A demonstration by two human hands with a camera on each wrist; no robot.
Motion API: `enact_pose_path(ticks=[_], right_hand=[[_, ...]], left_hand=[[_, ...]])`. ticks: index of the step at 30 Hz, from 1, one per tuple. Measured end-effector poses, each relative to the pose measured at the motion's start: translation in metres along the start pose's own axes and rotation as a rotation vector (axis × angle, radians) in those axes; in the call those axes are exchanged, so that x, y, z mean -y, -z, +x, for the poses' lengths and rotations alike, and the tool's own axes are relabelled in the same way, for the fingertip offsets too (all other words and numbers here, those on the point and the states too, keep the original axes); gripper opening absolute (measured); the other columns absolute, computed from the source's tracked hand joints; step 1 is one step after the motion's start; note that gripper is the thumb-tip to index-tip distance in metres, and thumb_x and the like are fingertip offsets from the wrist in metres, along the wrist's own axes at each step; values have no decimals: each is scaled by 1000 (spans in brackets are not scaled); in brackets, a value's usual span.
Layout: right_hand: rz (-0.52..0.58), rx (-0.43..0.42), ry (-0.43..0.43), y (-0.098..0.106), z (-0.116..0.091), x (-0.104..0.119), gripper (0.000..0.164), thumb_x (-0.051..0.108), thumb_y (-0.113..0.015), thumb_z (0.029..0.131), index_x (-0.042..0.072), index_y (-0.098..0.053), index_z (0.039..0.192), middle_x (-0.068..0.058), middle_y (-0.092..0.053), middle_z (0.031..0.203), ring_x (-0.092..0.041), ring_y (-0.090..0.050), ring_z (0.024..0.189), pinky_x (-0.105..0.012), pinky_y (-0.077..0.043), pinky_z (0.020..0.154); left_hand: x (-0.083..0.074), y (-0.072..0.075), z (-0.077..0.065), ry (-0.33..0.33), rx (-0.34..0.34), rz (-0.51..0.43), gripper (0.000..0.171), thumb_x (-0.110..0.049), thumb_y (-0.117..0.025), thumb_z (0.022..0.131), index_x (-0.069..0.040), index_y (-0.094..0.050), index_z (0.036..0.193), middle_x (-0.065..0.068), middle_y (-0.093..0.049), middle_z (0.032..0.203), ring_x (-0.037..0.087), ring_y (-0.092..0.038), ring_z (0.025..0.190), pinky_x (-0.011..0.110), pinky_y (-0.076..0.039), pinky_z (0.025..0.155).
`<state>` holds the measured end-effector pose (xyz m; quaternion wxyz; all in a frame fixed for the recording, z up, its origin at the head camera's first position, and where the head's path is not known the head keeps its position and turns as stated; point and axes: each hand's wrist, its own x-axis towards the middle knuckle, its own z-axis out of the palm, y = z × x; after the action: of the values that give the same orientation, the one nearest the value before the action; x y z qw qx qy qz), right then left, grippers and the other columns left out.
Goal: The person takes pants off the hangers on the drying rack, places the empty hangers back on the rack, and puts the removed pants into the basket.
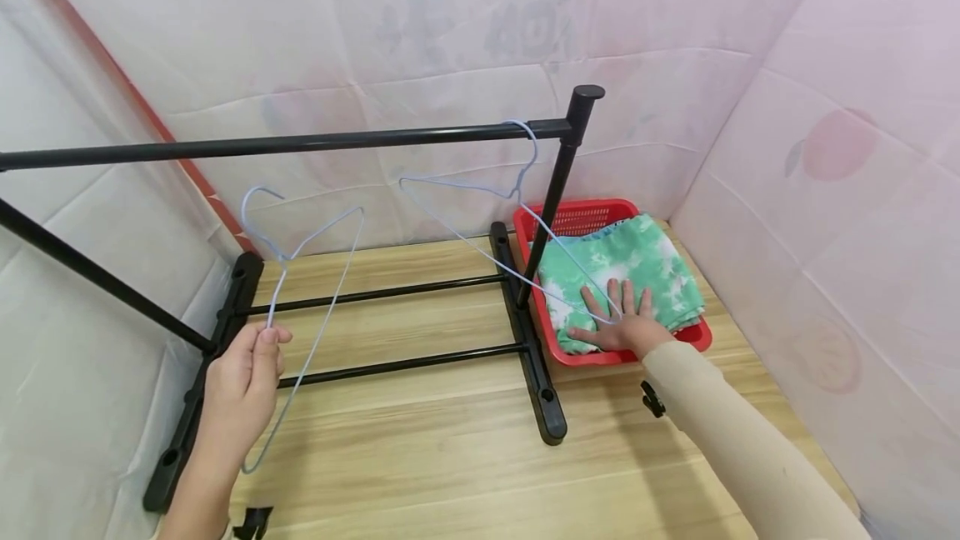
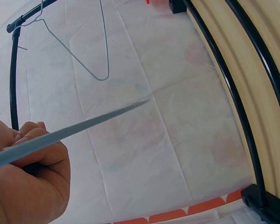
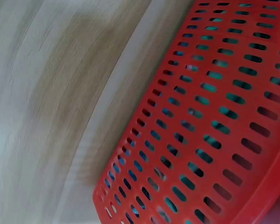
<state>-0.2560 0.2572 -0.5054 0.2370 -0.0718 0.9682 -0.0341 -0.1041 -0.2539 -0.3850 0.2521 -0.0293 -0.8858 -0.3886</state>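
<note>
My left hand (image 1: 243, 377) grips a light-blue wire clothes hanger (image 1: 282, 258) by one of its sloping arms, with the hook pointing up. In the left wrist view, the fingers of that hand are curled and the hanger (image 2: 88, 124) crosses in front as a grey-blue bar. My right hand (image 1: 628, 332) rests with spread fingers on a folded green-and-white tie-dyed cloth (image 1: 630, 252), which lies in a red plastic basket (image 1: 581, 217). The right wrist view shows only the basket's slotted side (image 3: 200, 107), green and blue fabric behind its holes.
A black clothes rack (image 1: 322, 142) stands on the wood-grain floor (image 1: 420, 440). Near its right post (image 1: 558, 190) hangs a second light-blue hanger (image 1: 516, 192), its lower corner overlapping my right hand in the head view. Pale printed sheets (image 1: 450, 23) form walls around.
</note>
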Motion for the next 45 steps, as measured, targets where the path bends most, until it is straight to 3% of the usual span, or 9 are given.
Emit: enact_pose_path(ticks=[3, 5, 10, 15, 20, 24, 34, 40, 45], right_hand=[[-39, -15, 23, 6, 4, -1, 110, 92, -29, 81, 22, -1, 161, -38, 4, 159, -62, 11, 142, -78, 19, 102], [-87, -36, 41, 14, 9, -1, 106, 88, -36, 83, 21, -11, 161, -37, -12, 157, -63, -6, 141, -82, 2, 104], [-72, -50, 85, 48, 20, 16, 84, 67, -57, 91, 18, -35, 155, -26, -36, 155, -54, -33, 138, -75, -29, 103], [-14, -54, 115, 65, 32, 33, 73, 46, -56, 100, 21, -23, 159, -18, -15, 165, -49, -17, 148, -70, -27, 110], [105, 1, 114, 55, 37, 29, 76, 48, -52, 101, 21, -13, 161, -14, -2, 167, -47, 1, 150, -75, -17, 110], [107, 9, 121, 47, 42, 27, 77, 50, -50, 102, 18, -12, 161, -17, -3, 166, -48, 4, 150, -77, -12, 109], [138, -66, 201, 42, 38, 25, 71, 41, -55, 102, 6, -26, 157, -26, -14, 162, -52, -6, 148, -69, -19, 113], [189, -43, 290, 47, 19, 21, 60, 36, -53, 104, 5, -38, 152, -25, -35, 155, -48, -29, 143, -61, -27, 115], [314, -177, 359, 61, 4, 20, 59, 40, -50, 105, 10, -37, 153, -20, -43, 152, -45, -42, 137, -63, -35, 109]], left_hand=[[-1, 0, 2, -11, 1, -9, 23, -14, -46, 107, -2, -63, 98, -1, -48, 62, 7, -37, 45, 21, -33, 44], [-1, 1, 3, -15, 3, -9, 24, -15, -45, 108, -2, -63, 98, -1, -49, 62, 7, -38, 45, 21, -33, 45], [-5, 2, 5, -1, 10, -14, 25, -16, -44, 108, -3, -63, 98, -1, -49, 62, 8, -39, 46, 21, -33, 45], [-6, 2, 4, -9, 25, -19, 23, -14, -45, 107, -3, -64, 99, -2, -49, 62, 8, -37, 44, 21, -32, 44], [-7, 1, 5, -33, 37, -23, 22, -13, -46, 107, -3, -64, 99, -2, -48, 62, 6, -36, 44, 21, -31, 42], [-6, 2, 4, -36, 32, -16, 23, -14, -45, 107, -2, -63, 98, -3, -47, 62, 7, -36, 44, 21, -32, 44], [-10, 2, 13, -93, 18, -55, 21, -11, -45, 107, -3, -63, 98, -3, -48, 62, 6, -37, 45, 21, -32, 44], [-18, 3, 13, -123, 12, -66, 20, -9, -46, 106, -3, -63, 98, -5, -47, 62, 5, -36, 44, 22, -31, 42], [-21, 5, 14, -154, 5, -62, 19, -9, -46, 106, -3, -62, 98, -5, -46, 62, 4, -35, 45, 22, -31, 42]])
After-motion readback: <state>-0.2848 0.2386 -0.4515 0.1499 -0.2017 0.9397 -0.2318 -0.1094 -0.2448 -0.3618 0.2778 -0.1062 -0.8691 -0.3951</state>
